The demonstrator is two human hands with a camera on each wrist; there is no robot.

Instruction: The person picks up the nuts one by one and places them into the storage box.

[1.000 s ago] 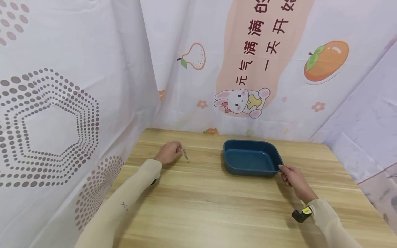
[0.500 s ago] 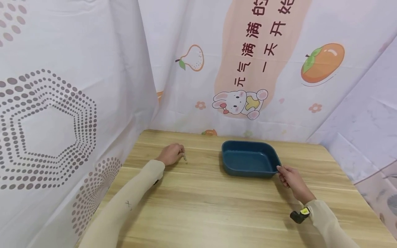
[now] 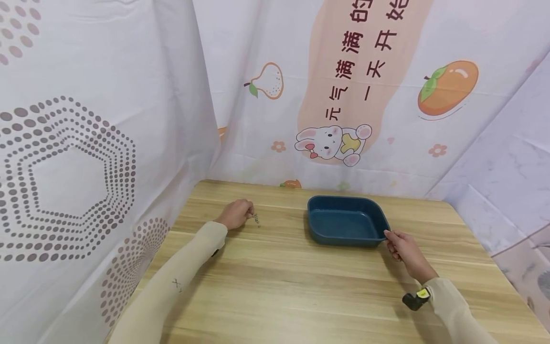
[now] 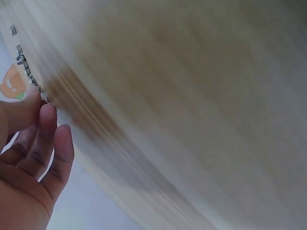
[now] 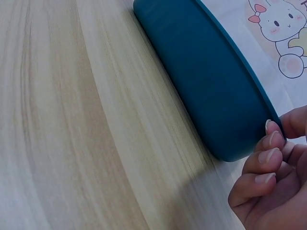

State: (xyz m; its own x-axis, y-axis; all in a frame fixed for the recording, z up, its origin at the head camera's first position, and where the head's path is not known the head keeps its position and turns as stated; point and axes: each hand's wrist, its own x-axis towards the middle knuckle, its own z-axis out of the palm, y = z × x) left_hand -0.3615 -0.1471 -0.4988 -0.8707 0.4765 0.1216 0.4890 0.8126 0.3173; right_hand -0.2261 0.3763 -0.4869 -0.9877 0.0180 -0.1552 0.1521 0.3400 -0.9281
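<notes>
Left wrist view: right at the fingertips of the left hand (image 4: 24,189), a row of small nut-like metal pieces (image 4: 27,71), running in a line outward from the thumb tip, with a lone metal piece (image 4: 13,30) just past the far end. By the head view, just to the right of those fingers, long axis slanting toward the person over the wooden tabletop (image 3: 279,286); far nearer to the left hand than to the right hand (image 3: 404,251). Thumb and index of the left close together at the row's near end, other fingers bent and slightly spread; cannot tell whether pinching a piece or only touching one. Well to the right of the left fingers, a rounded rectangular teal dish (image 3: 345,240), long axis roughly side to side. Thumb and index of the right clamped on the rim at the near right corner, remaining fingers curled below.
</notes>
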